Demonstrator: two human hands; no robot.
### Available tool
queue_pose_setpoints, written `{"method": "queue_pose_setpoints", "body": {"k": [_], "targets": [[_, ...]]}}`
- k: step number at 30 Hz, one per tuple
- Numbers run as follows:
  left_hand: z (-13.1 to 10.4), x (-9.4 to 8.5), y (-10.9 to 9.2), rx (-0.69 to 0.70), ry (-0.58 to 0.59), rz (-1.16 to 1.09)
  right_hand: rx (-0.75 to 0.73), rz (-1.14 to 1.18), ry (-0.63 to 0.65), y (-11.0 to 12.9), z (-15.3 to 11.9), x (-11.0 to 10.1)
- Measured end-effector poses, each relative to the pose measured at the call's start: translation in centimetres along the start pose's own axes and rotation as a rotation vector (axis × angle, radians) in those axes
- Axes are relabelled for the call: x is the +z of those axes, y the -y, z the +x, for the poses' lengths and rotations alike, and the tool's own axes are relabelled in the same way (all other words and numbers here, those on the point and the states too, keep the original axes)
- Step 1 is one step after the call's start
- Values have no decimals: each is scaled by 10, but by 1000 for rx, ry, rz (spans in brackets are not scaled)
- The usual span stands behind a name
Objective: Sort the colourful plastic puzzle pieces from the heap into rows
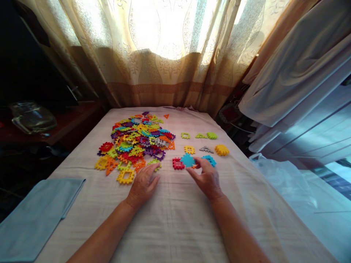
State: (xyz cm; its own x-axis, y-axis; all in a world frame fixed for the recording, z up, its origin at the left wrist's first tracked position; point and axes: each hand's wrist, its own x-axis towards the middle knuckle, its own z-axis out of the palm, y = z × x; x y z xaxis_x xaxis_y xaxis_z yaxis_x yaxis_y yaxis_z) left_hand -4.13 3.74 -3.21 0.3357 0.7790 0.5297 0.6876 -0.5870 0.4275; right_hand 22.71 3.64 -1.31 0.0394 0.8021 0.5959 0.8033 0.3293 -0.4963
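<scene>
Between thumb and fingers my right hand pinches a blue gear-edged plastic piece, which partly covers an orange piece below it. A red square piece lies just left of it, and another blue piece is behind my fingers. My left hand rests at the near right edge of a heaped pile of colourful interlocking pieces, fingers stretched out beside a lime-green piece. A yellow square piece lies left of that hand.
Further back on the cloth-covered table sit a yellow square, a grey piece, a yellow round piece and green pieces. A folded blue cloth lies at the left edge. Curtains hang behind.
</scene>
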Motion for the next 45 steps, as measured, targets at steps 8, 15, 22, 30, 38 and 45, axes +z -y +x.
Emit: {"method": "queue_pose_setpoints", "body": {"k": [8, 15, 22, 30, 38, 45], "targets": [[-1, -6, 6, -47, -39, 29, 654, -413, -141, -76, 6, -46], [-2, -4, 7, -42, -39, 41, 746, -621, -2, -89, -3, -46], [-2, -3, 8, -38, -43, 39, 775, -640, -16, -89, -5, -44], [-2, -9, 9, -35, -74, 81, 794, -634, -42, -85, -6, -41], [8, -41, 37, -130, -180, 250, 385, -513, -250, -58, -1, -30], [29, -80, 76, -382, -101, 553, 227, -413, -221, -50, -1, -20]]}}
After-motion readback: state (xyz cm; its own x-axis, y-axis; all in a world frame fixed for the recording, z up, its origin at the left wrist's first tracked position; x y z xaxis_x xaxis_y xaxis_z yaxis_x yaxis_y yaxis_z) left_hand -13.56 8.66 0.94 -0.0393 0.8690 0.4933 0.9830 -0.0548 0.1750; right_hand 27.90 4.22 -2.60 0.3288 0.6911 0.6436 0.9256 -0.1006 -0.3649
